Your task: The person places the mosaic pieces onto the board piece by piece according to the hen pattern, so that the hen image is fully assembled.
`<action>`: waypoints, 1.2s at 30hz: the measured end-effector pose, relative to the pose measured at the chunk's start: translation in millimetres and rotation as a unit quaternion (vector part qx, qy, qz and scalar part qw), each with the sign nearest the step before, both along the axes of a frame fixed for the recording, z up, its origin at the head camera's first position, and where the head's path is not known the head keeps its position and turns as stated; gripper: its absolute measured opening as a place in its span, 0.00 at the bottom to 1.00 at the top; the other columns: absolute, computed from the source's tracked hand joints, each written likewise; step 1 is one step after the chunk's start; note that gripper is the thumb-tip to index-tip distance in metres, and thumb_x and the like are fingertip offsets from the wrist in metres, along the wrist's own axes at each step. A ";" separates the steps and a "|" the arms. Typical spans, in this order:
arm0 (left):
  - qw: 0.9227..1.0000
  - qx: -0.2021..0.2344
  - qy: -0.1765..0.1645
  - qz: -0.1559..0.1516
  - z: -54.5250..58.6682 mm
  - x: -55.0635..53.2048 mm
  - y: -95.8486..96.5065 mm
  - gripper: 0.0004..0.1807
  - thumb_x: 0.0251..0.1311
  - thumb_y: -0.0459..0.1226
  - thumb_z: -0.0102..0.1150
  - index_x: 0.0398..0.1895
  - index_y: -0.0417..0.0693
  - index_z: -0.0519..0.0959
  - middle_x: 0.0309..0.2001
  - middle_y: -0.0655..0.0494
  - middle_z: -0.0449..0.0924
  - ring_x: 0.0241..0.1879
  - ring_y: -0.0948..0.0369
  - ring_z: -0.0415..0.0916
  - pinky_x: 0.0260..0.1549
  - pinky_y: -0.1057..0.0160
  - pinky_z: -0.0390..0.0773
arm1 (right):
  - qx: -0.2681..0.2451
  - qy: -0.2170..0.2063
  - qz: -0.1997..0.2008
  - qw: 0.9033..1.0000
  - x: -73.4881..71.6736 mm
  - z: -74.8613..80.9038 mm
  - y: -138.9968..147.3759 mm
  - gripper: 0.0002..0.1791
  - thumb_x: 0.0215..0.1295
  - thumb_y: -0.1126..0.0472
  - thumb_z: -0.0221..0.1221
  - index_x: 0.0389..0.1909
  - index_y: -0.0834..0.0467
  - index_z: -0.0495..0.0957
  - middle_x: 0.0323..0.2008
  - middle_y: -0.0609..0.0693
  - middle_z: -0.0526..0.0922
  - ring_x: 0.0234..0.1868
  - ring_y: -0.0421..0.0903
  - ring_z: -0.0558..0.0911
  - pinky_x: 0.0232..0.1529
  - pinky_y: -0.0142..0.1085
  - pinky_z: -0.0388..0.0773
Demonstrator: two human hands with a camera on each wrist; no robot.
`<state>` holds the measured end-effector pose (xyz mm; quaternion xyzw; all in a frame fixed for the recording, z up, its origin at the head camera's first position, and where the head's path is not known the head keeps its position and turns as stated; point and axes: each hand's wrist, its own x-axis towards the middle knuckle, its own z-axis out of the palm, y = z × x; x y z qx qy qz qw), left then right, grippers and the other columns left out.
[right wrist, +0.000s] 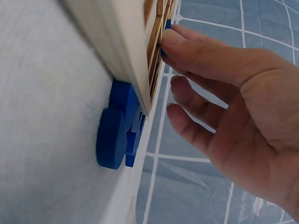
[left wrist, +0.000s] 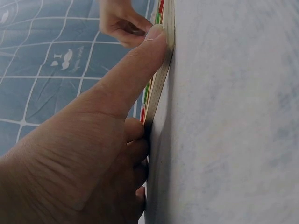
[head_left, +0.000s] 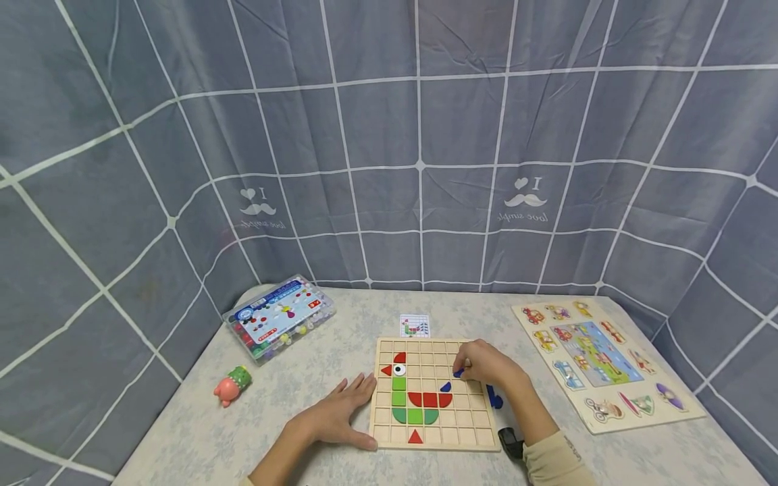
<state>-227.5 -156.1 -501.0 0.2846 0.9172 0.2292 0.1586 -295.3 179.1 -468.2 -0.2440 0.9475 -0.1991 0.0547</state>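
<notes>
A wooden grid board [head_left: 468, 432] lies on the table with coloured tiles set in a bird shape: a red quarter-round, a white eye tile [head_left: 399, 370], green squares [head_left: 398, 383], a red body row [head_left: 429, 399] and a red triangle [head_left: 415, 437]. My left hand [head_left: 334, 415] rests at the board's left edge, its thumb [left wrist: 140, 58] straight against the side. Over the upper right cells, my right hand [head_left: 486, 364] pinches a small blue tile [right wrist: 163, 50] between thumb and forefinger. Another blue tile [head_left: 446, 387] sits lower left of it on the board.
Several loose blue tiles [right wrist: 110, 140] lie by the board's right edge. A picture card [head_left: 415, 325] is behind the board. At left are a clear bead box [head_left: 279, 317] and a pink-and-green toy [head_left: 229, 388]; a wooden picture puzzle [head_left: 608, 364] lies at right.
</notes>
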 end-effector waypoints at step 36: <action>1.000 -0.001 0.000 0.001 0.1 -0.9 0.8 0.62 0.46 0.63 0.68 0.77 0.41 0.50 0.78 0.48 0.46 0.78 0.50 0.42 0.75 0.42 0.44 | -0.014 0.013 0.017 1.000 -0.2 -0.6 3.6 0.09 0.49 0.73 0.69 0.27 0.56 0.88 0.32 0.46 0.87 0.36 0.43 0.83 0.38 0.39 0.82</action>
